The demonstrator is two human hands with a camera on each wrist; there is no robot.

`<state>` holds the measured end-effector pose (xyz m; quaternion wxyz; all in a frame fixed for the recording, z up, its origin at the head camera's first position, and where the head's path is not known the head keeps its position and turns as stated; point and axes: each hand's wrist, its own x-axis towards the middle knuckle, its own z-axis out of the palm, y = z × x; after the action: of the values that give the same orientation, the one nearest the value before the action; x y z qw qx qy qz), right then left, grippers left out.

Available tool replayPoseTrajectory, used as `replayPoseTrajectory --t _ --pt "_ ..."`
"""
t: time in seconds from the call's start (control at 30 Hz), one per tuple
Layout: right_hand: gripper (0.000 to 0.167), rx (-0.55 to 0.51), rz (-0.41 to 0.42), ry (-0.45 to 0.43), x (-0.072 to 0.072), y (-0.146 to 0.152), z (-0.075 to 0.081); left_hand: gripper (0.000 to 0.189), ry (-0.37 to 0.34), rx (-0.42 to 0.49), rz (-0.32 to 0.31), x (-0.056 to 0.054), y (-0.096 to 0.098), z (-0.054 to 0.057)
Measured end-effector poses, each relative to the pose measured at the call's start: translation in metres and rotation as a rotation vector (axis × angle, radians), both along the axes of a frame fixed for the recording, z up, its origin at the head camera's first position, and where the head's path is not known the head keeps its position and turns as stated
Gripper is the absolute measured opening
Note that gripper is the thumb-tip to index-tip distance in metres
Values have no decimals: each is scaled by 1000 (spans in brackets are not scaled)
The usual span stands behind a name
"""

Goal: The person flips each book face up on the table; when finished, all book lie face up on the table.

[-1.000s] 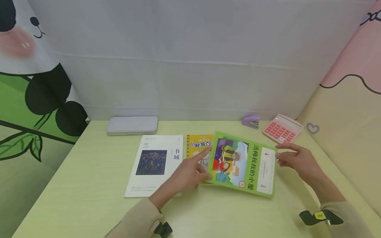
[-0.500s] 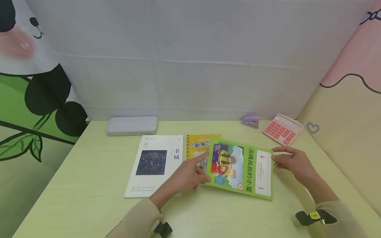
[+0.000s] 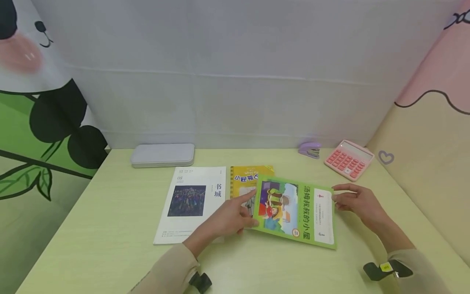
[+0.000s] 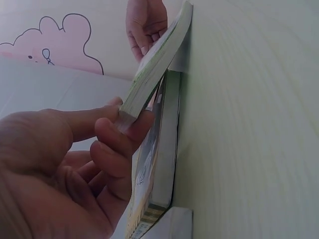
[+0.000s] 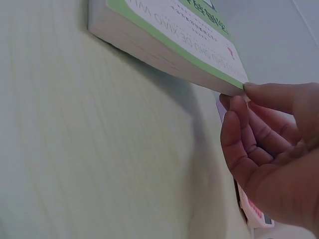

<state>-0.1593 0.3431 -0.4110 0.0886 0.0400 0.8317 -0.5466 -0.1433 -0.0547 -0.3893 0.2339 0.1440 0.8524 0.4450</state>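
A green-bordered storybook (image 3: pixel 302 212) lies tilted over a yellow spiral-edged book (image 3: pixel 252 170), whose right and lower parts it hides. My left hand (image 3: pixel 227 214) pinches the storybook's near left corner; in the left wrist view the thumb is on one face and curled fingers (image 4: pixel 112 159) are on the other, and that end is lifted off the yellow book. At the far right corner, my right hand (image 3: pixel 361 202) pinches the storybook between thumb and fingertips. The right wrist view shows the storybook's page block (image 5: pixel 159 62), with one low corner at the tabletop.
Left of the yellow book lies a white magazine (image 3: pixel 189 224). Along the back stand a pale flat case (image 3: pixel 162 155), a purple stapler (image 3: pixel 310 150) and a pink calculator (image 3: pixel 349 160). A white sheet (image 3: pixel 238 81) hangs behind the table (image 3: pixel 99 228).
The green storybook has shifted slightly left and toward the near edge, so more of the yellow book's top shows. My right hand has moved with it; my left hand has barely moved.
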Motion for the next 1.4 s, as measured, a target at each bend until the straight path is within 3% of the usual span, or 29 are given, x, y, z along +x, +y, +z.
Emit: replayPoseTrajectory --t 0.3,0.53,0.97,1.23,1.4 --pt "61 73 88 -38 3 3 0 95 -39 -19 -60 -2 -3 2" --pt "62 96 111 -59 2 5 -5 97 -84 8 -87 -4 -7 2" --pt "52 292 132 1 1 -1 -7 96 -105 28 -97 -3 -7 -2" --pt "51 319 144 -8 2 -3 -6 92 -80 -48 -82 -4 -6 -1" --pt "57 314 146 -41 8 -2 -3 79 -16 -118 -56 -9 -7 4"
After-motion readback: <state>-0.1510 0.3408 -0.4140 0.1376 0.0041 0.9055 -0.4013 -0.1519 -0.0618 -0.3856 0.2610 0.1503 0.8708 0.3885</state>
